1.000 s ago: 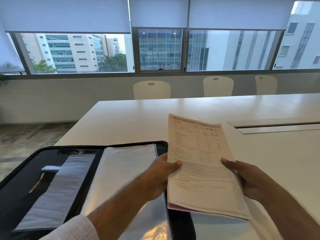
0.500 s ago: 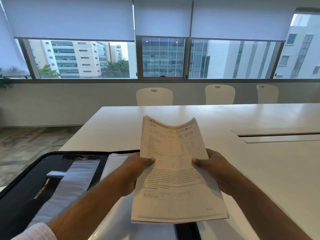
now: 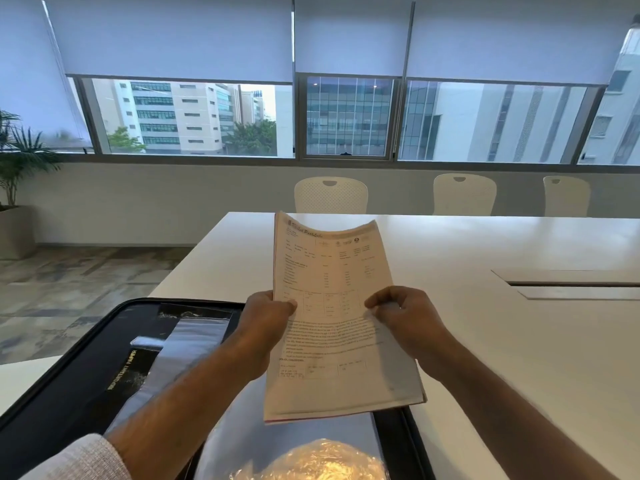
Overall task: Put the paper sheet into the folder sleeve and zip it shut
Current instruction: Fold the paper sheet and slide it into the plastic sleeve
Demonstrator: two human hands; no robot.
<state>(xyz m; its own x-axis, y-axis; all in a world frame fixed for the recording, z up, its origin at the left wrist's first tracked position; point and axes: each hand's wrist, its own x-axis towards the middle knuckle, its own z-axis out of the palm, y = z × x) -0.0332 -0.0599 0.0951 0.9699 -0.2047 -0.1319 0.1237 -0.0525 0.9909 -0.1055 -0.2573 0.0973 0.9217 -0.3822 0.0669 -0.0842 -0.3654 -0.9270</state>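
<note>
A printed paper sheet [image 3: 332, 289] is held up in the air over the table's near left part, its top edge bowed. My left hand [image 3: 266, 320] pinches its left edge and my right hand [image 3: 405, 317] pinches its right edge, both about halfway up. Below and to the left lies the open black zip folder [image 3: 86, 358] with a gold "IMPORTANT PAPER" label. Its clear plastic sleeves [image 3: 187, 344] lie open; the shiny sleeve under the sheet [image 3: 311, 455] reflects light. The sheet's lower part hangs over the folder's right half.
The long white table [image 3: 519, 341] stretches ahead and to the right, with a recessed cable slot [image 3: 575, 284]. Three white chairs [image 3: 330, 195] stand at the far side under the windows. A potted plant [image 3: 17, 168] stands at far left on the floor.
Both hands have carried the sheet leftward and raised it more upright, now over the folder's right half. The camera has tilted up a little.
</note>
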